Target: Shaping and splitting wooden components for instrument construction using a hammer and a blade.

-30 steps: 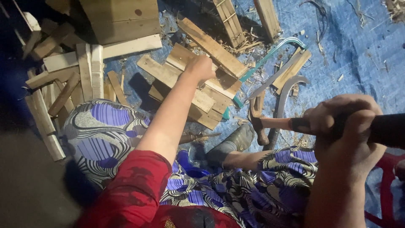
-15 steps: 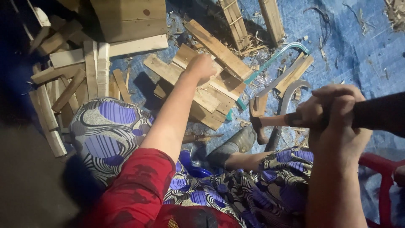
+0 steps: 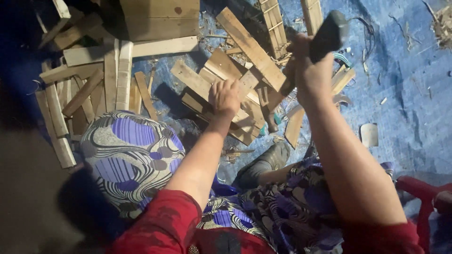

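Note:
My left hand (image 3: 225,96) presses flat on a short wooden board (image 3: 197,81) atop a loose pile of boards (image 3: 249,49) on the ground in front of me. My right hand (image 3: 310,66) is closed around the dark handle of a hammer (image 3: 329,29). The handle's end points up and away. The shaft runs down to the left towards the pile, and the rusty head (image 3: 269,115) sits low against the boards, just right of my left hand. Both sleeves are red.
Wooden slats (image 3: 94,89) are laid side by side at the left, with a wooden box (image 3: 160,19) behind them. A blue tarp (image 3: 405,94) covers the ground. My patterned skirt (image 3: 132,155), a dark shoe (image 3: 263,162) and a red plastic seat (image 3: 423,188) fill the foreground.
My right hand swung the hammer from the right side, forward and left, down onto the board pile. My left hand stayed on the boards.

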